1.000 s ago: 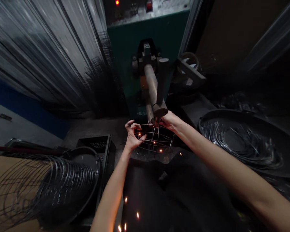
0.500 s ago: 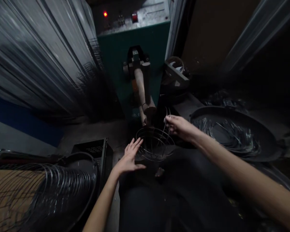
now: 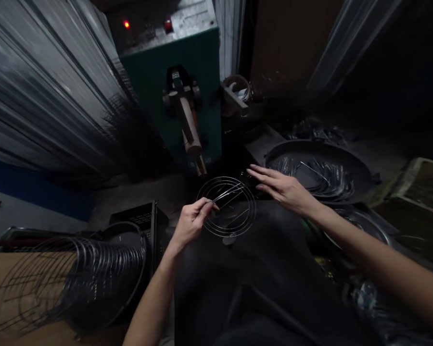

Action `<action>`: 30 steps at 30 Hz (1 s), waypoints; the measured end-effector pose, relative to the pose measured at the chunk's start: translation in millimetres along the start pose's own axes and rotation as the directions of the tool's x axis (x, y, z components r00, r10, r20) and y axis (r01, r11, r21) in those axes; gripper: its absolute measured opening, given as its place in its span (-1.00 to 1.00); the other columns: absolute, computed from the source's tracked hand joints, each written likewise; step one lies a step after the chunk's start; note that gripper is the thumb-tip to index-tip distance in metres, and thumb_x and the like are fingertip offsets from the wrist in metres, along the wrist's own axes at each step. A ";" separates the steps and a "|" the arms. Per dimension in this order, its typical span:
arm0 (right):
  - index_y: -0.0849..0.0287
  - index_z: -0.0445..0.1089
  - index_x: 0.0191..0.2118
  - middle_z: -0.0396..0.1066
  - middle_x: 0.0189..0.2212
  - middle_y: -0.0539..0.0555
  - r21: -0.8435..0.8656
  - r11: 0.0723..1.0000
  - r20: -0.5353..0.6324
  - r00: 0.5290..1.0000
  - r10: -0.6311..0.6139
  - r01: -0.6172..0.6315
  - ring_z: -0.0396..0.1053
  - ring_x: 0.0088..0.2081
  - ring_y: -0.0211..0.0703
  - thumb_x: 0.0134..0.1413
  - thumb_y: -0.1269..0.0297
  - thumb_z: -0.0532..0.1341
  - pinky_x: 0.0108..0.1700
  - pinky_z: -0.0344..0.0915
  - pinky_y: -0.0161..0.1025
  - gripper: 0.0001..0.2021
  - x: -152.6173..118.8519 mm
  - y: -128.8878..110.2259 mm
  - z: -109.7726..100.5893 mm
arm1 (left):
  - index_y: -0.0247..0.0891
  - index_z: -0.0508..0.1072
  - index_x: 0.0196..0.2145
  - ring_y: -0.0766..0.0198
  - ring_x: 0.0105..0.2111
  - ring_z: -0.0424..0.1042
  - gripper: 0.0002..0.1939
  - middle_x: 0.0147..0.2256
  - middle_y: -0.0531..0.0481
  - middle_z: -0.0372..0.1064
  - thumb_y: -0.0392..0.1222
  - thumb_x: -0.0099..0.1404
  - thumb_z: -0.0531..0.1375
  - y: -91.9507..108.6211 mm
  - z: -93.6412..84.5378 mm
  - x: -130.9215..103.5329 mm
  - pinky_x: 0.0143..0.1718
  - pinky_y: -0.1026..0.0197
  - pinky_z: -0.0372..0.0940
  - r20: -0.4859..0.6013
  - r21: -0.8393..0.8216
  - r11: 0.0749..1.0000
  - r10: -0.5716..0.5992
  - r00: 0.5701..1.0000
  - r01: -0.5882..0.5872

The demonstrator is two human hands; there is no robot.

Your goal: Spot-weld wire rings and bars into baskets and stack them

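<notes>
Mid-frame, our left hand [image 3: 193, 218] pinches a wire rack [image 3: 227, 193]; right of centre, our right hand [image 3: 285, 190] hovers, fingers straight and parted.

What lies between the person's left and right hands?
In the head view, a round wire frame lies between them; bright straight wires run across it from the left hand toward the right hand.
</notes>
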State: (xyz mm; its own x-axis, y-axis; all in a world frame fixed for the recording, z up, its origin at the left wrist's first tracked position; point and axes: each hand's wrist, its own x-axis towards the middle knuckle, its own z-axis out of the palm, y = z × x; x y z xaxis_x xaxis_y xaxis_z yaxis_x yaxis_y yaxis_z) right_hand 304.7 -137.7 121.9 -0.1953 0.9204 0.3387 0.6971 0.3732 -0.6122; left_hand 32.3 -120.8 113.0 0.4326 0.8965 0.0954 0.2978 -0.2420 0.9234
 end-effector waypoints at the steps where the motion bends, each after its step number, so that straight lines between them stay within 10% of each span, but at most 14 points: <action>1: 0.10 0.38 0.06 0.36 0.03 0.10 0.006 1.000 0.058 0.998 0.001 -0.002 0.30 0.05 -0.06 0.19 0.25 0.08 0.09 0.22 -0.14 -0.65 1.6 -0.3 -6.9 | -0.27 0.48 -0.37 0.42 -0.56 0.10 -0.63 -0.57 0.10 0.16 0.05 0.32 0.05 7.5 -6.8 -1.3 -0.51 0.34 0.05 0.008 0.012 1.000 0.018 1.000 -0.018; 6: 0.08 0.51 -0.15 0.50 -0.25 0.07 0.047 0.996 0.081 0.994 0.075 -0.079 0.45 -0.21 -0.05 0.16 0.17 0.11 -0.12 0.33 -0.19 -0.73 -18.6 -12.3 9.2 | -0.28 0.46 -0.38 0.45 -0.64 -0.02 -0.62 -0.65 0.15 -0.01 0.11 0.27 0.09 15.2 -16.8 -0.6 -0.60 0.36 -0.07 0.045 -0.115 0.984 -0.131 0.990 0.136; 10: 0.11 0.52 -0.24 0.52 -0.25 0.08 0.015 0.971 0.170 0.957 0.234 -0.240 0.46 -0.22 -0.01 0.14 0.15 0.08 -0.10 0.34 -0.13 -0.71 -53.9 -0.9 34.5 | -0.30 0.43 -0.38 0.45 -0.69 -0.05 -0.56 -0.69 0.19 -0.06 0.16 0.29 0.02 -27.1 7.1 -8.9 -0.62 0.37 -0.05 0.217 -0.149 0.928 -0.308 0.927 0.343; 13: 0.11 0.51 -0.18 0.52 -0.23 0.07 -0.021 0.953 0.334 0.897 0.290 -0.301 0.46 -0.23 -0.01 0.16 0.10 0.06 -0.15 0.36 -0.13 -0.67 -60.0 13.9 45.9 | -0.27 0.44 -0.33 0.39 -0.60 0.17 -0.60 -0.61 0.10 0.18 0.05 0.36 -0.04 -58.5 29.8 -18.1 -0.49 0.33 0.12 0.102 0.138 0.967 -0.229 0.968 0.214; 18: 0.07 0.43 0.01 0.49 -0.14 0.06 -0.060 0.988 0.400 0.903 0.154 -0.142 0.44 -0.15 -0.06 0.24 0.18 -0.01 -0.14 0.30 -0.22 -0.64 -34.3 15.6 64.9 | -0.17 0.45 -0.17 0.29 -0.39 0.38 -0.69 -0.38 -0.02 0.43 -0.05 0.38 -0.04 -77.5 43.0 -20.9 -0.35 0.30 0.18 0.026 0.637 0.771 -0.002 1.000 -0.015; 24: 0.08 0.14 0.26 0.47 -0.27 0.14 -0.539 0.829 0.446 0.885 0.130 0.150 0.41 -0.41 -0.13 0.20 0.43 -0.06 -0.47 0.12 -0.30 -0.49 -30.3 17.1 85.5 | -0.13 0.42 -0.02 0.29 -0.23 0.45 -0.66 -0.19 -0.02 0.46 -0.07 0.40 -0.05 -88.6 46.8 -19.4 -0.26 0.31 0.28 -0.006 0.581 0.814 0.007 1.000 -0.002; 30: -0.03 -0.15 0.35 0.39 -0.23 0.16 -0.663 0.703 0.521 0.833 0.188 0.256 0.37 -0.47 -0.12 0.19 0.47 -0.08 -0.51 0.04 -0.27 -0.37 -14.7 22.1 89.3 | -0.14 0.34 0.09 0.21 -0.09 0.44 -0.62 -0.06 -0.07 0.45 -0.25 0.38 -0.05 -95.0 46.1 -1.3 -0.07 0.19 0.31 0.033 0.598 0.802 -0.042 0.999 0.014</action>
State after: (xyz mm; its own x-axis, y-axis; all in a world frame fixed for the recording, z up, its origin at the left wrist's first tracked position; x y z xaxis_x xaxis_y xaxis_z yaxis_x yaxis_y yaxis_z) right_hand 261.3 -132.5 39.6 -0.3911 0.8973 -0.2049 0.8976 0.4210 0.1304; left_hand 42.6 -116.1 8.0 0.4479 0.8930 0.0442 0.7531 -0.4035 0.5196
